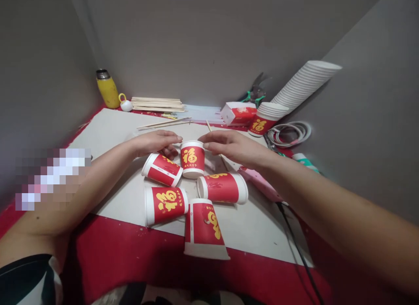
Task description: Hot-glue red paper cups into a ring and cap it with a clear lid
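Observation:
Several red paper cups with gold characters are clustered in a ring on a white board. One cup stands upside down at the far side. My left hand and my right hand flank its top, fingertips touching the rim from each side, fingers curved and pressed together. The other cups lie on their sides: one at the left, one at the front left, one at the right, one at the front.
A yellow flask and a bundle of wooden sticks lie at the back. A leaning stack of cups, a red box, pliers, coiled cable and a pink tool fill the right side. Grey walls enclose the space.

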`<control>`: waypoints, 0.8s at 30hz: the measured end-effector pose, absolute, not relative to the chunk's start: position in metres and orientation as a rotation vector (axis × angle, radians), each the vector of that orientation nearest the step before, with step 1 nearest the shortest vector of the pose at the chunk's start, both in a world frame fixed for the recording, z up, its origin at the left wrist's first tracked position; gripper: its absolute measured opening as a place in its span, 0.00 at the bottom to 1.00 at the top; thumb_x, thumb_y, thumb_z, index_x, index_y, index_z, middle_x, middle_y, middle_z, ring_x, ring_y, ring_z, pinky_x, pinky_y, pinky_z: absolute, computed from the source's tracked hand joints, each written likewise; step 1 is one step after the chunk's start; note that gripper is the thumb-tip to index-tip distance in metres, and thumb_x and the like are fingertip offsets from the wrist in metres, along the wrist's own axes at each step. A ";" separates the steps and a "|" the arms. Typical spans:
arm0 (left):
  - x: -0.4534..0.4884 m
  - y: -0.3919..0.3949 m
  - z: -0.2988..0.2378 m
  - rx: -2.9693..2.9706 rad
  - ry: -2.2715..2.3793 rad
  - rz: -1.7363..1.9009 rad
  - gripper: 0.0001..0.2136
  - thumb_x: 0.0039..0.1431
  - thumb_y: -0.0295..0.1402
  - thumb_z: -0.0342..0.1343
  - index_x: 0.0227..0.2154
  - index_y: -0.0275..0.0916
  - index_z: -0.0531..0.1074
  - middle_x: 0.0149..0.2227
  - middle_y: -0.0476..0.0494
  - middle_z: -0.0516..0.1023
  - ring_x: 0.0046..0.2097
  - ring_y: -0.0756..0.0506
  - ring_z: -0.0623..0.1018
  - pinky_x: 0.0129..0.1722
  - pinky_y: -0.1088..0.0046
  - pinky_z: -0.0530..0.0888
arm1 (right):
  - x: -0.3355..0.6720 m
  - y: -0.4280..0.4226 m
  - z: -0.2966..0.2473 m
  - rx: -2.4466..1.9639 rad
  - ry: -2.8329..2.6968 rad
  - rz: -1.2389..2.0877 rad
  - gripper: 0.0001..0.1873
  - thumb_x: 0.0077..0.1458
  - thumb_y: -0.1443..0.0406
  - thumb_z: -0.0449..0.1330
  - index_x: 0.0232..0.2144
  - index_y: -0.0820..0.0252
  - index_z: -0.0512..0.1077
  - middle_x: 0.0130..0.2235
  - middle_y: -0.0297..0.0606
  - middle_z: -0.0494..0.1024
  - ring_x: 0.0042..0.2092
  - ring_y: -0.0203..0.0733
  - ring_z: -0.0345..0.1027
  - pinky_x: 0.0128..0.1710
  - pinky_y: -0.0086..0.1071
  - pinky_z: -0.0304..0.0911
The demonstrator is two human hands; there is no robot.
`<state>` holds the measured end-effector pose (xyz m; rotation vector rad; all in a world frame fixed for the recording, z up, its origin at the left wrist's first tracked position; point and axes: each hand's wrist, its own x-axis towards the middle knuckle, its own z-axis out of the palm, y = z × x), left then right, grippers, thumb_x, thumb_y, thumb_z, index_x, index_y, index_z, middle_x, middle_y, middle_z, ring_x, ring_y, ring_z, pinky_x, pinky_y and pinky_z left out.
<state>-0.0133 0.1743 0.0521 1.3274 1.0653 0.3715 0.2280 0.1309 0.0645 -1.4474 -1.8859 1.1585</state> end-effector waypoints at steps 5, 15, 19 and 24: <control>-0.011 0.174 0.053 1.260 1.004 0.311 0.14 0.59 0.44 0.63 0.41 0.39 0.74 0.31 0.43 0.82 0.31 0.45 0.82 0.35 0.72 0.75 | 0.228 0.130 0.062 -1.456 -1.932 1.173 0.09 0.56 0.62 0.60 0.38 0.57 0.77 0.43 0.39 0.81 0.44 0.47 0.74 0.45 0.42 0.70; -0.015 0.180 0.047 1.052 0.982 0.314 0.19 0.63 0.51 0.56 0.44 0.39 0.72 0.34 0.36 0.83 0.31 0.42 0.83 0.33 0.66 0.80 | 0.220 0.132 0.058 -1.496 -1.714 1.330 0.06 0.59 0.63 0.60 0.35 0.56 0.78 0.37 0.35 0.79 0.34 0.38 0.70 0.36 0.34 0.67; -0.014 0.179 0.047 1.046 0.986 0.323 0.19 0.65 0.50 0.53 0.45 0.38 0.73 0.34 0.36 0.83 0.29 0.43 0.83 0.35 0.64 0.81 | 0.218 0.133 0.057 -1.444 -1.687 1.371 0.06 0.59 0.63 0.60 0.33 0.57 0.77 0.36 0.35 0.79 0.34 0.38 0.69 0.36 0.33 0.66; -0.014 0.180 0.045 1.075 0.960 0.312 0.19 0.65 0.50 0.53 0.45 0.38 0.73 0.34 0.36 0.83 0.29 0.42 0.83 0.32 0.66 0.81 | 0.215 0.132 0.054 -1.432 -1.656 1.375 0.07 0.60 0.64 0.60 0.31 0.57 0.76 0.37 0.36 0.79 0.35 0.38 0.70 0.37 0.34 0.67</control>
